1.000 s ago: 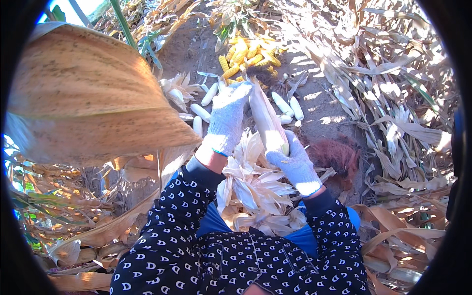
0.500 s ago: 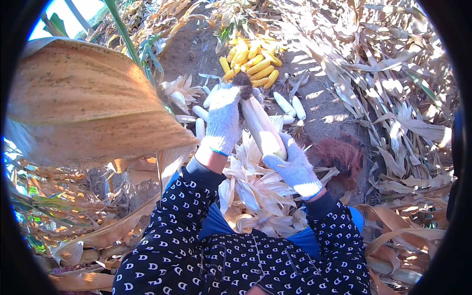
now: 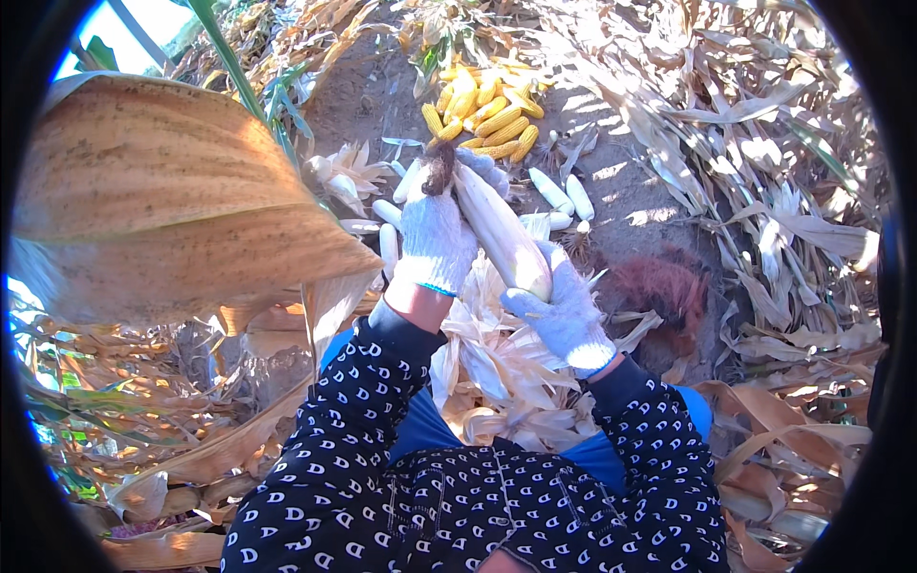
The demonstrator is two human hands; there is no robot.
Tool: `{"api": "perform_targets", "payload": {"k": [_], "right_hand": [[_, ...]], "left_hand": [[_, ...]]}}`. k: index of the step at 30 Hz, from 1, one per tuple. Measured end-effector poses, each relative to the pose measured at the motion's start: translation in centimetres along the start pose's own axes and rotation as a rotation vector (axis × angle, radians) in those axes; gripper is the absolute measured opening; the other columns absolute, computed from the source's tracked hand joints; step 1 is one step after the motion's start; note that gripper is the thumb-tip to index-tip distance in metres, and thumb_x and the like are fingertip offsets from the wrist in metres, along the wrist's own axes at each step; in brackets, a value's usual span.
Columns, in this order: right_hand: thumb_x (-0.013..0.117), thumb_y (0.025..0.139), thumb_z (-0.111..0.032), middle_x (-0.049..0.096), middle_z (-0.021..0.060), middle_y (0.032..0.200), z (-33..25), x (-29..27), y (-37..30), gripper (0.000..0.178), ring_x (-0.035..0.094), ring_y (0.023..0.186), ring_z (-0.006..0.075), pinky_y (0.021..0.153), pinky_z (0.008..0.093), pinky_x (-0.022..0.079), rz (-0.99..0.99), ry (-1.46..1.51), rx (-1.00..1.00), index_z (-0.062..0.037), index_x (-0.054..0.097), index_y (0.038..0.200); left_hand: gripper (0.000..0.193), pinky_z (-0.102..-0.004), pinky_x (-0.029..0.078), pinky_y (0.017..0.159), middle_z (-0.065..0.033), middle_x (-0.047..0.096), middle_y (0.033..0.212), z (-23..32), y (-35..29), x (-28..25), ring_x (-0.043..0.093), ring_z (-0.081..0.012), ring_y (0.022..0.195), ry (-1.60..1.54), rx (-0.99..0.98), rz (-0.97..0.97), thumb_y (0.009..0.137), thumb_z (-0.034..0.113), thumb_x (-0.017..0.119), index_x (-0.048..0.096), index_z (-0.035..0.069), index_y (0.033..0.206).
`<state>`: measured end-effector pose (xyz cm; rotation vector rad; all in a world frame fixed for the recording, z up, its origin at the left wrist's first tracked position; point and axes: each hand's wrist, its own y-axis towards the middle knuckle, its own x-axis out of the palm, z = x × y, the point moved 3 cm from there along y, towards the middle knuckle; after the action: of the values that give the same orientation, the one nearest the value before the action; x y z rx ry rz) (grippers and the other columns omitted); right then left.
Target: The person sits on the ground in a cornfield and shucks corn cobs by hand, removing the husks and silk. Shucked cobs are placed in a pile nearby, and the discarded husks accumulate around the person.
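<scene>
Between my gloved hands is an ear of corn (image 3: 501, 224) in its pale husk, slanting from upper left to lower right. Dark brown silk (image 3: 439, 170) sticks out at its far tip. My left hand (image 3: 437, 222) is closed round the tip end, its fingers partly hidden behind the husk. The thick near end is gripped by my right hand (image 3: 564, 310), thumb across the front. Stripped dry husks (image 3: 501, 358) lie heaped below the ear, between my knees.
Husked yellow cobs (image 3: 497, 122) are piled on the soil farther away. Several white cobs (image 3: 551, 191) lie nearer, on both sides of my hands. Reddish silk (image 3: 659, 296) sits at the right. A big dry leaf (image 3: 181, 205) juts in from the left; stalks (image 3: 764, 191) cover the right.
The silk end of the ear has shifted slightly left and up, and my left hand has turned with it. My right hand stays on the thick end, moved slightly left.
</scene>
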<state>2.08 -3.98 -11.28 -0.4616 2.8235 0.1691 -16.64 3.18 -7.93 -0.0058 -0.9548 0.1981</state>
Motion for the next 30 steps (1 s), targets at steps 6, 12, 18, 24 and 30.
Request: {"api": "perform_targets", "payload": {"k": [6, 12, 18, 24, 30], "right_hand": [[0.087, 0.086, -0.03, 0.063, 0.0237, 0.134, 0.5, -0.2, 0.4, 0.084, 0.063, 0.123, 0.0318, 0.106, 0.0429, 0.05, 0.031, -0.038, -0.066, 0.0019, 0.045, 0.151], [0.087, 0.084, -0.032, 0.063, 0.0242, 0.134, 2.3, -0.6, 1.0, 0.082, 0.064, 0.123, 0.0382, 0.104, 0.0454, 0.052, 0.077, -0.186, -0.11, -0.0013, 0.047, 0.149], [0.084, 0.086, -0.025, 0.065, 0.019, 0.133, 2.2, -1.9, 1.6, 0.074, 0.066, 0.119, 0.0305, 0.101, 0.042, 0.053, 0.017, -0.14, -0.093, -0.0049, 0.05, 0.148], [0.081, 0.091, -0.016, 0.061, 0.0133, 0.138, 2.4, -2.3, 0.9, 0.074, 0.06, 0.123, 0.019, 0.105, 0.0339, 0.05, -0.041, 0.259, 0.036, -0.0005, 0.045, 0.154], [0.075, 0.094, -0.014, 0.062, 0.011, 0.137, 2.2, -2.5, -0.2, 0.066, 0.064, 0.118, 0.0173, 0.099, 0.033, 0.056, -0.121, 0.626, 0.236, -0.0009, 0.047, 0.153]], "left_hand": [[0.027, -0.0437, 0.059, 0.079, -0.0079, 0.069, 0.092, -0.1, 0.3, 1.0, 0.069, -0.0254, 0.084, -0.15, -0.053, 0.0, 0.103, 0.032, 0.069, 0.063, 0.008, 0.114], [0.026, -0.0486, 0.06, 0.087, -0.0074, 0.069, 0.093, -0.9, 1.3, 0.8, 0.069, -0.0276, 0.087, -0.206, -0.134, -0.039, 0.11, 0.031, 0.051, 0.065, 0.01, 0.106], [0.025, -0.0482, 0.06, 0.088, -0.0105, 0.068, 0.096, -1.7, 0.9, 1.2, 0.068, -0.0277, 0.087, -0.114, -0.16, 0.034, 0.109, 0.025, 0.048, 0.063, 0.006, 0.107], [0.031, -0.0474, 0.054, 0.103, -0.0153, 0.071, 0.12, -0.7, -0.2, 2.8, 0.068, -0.0326, 0.112, -0.017, -0.157, -0.115, 0.11, 0.026, 0.051, 0.063, 0.004, 0.129], [0.044, -0.0421, 0.049, 0.108, -0.016, 0.065, 0.135, 2.9, -0.6, 3.1, 0.062, -0.0279, 0.128, 0.428, 0.26, -0.191, 0.101, 0.015, 0.068, 0.057, 0.002, 0.143]]}}
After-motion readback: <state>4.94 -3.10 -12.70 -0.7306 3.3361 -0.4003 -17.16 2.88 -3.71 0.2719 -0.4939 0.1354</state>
